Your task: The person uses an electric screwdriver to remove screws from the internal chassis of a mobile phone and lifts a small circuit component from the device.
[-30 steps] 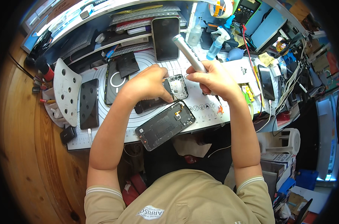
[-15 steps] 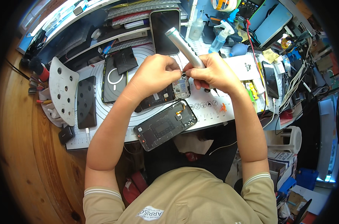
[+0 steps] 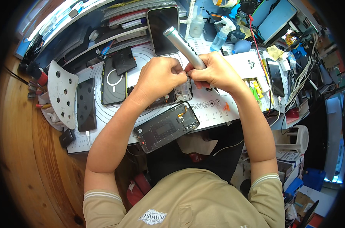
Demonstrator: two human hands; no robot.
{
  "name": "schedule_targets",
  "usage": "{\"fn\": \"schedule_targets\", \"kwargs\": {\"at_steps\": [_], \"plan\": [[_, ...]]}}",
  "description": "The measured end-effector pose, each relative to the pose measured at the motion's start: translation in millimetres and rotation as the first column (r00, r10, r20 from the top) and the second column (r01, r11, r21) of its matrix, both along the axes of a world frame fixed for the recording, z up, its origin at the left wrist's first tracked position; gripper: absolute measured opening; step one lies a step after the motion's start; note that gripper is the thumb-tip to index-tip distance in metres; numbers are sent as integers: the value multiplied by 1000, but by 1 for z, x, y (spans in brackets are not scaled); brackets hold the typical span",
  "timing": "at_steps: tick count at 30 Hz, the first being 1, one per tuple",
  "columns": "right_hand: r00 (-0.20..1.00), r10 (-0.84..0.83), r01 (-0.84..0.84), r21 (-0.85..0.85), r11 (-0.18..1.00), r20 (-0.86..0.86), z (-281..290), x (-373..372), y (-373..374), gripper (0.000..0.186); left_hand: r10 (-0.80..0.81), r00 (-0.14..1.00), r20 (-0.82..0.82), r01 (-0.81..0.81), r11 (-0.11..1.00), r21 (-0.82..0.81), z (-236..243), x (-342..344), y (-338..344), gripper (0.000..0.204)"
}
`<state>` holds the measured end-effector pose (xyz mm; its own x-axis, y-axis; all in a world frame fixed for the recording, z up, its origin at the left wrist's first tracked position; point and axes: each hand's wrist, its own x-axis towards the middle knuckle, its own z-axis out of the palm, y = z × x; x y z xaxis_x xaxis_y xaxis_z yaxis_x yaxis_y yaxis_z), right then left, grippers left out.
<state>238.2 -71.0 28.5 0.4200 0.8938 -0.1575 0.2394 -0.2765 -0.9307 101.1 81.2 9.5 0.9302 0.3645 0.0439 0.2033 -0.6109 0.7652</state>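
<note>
My right hand is closed round a silver pen-shaped electric screwdriver, whose upper end slants up to the left. My left hand is pinched shut, its fingertips meeting those of the right; whatever they hold is hidden. Both sets of fingers are at the top edge of an opened phone with its circuit board bare. My left hand and wrist cover part of that phone. Just nearer to me lies a detached dark phone back panel, tilted, with a small orange flex cable near its right end.
Left on the mat are a dark phone, a phone with a white ring and a perforated white holder. Another phone stands upright behind my hands. A spray bottle, blue blower bulb and orange scraps are rightward.
My view has shifted slightly. Both hands keep their pinch at the opened phone's top edge, and the screwdriver stays in my right hand. Nothing has been let go.
</note>
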Motion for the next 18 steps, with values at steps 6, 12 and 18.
{"fn": "schedule_targets", "kwargs": {"at_steps": [6,12,18], "plan": [[999,-4,5,25,1000,-34,-3,0,1,14,-8,999,35,6,998,61,-2,1,0,24],[987,-158,158,162,974,-11,3,7,-1,31,-40,997,-59,39,999,-14,1,1,13,25],[975,-112,206,593,778,-192,5,-2,-10,32,-88,988,-127,90,996,14,4,-1,10,28]]}}
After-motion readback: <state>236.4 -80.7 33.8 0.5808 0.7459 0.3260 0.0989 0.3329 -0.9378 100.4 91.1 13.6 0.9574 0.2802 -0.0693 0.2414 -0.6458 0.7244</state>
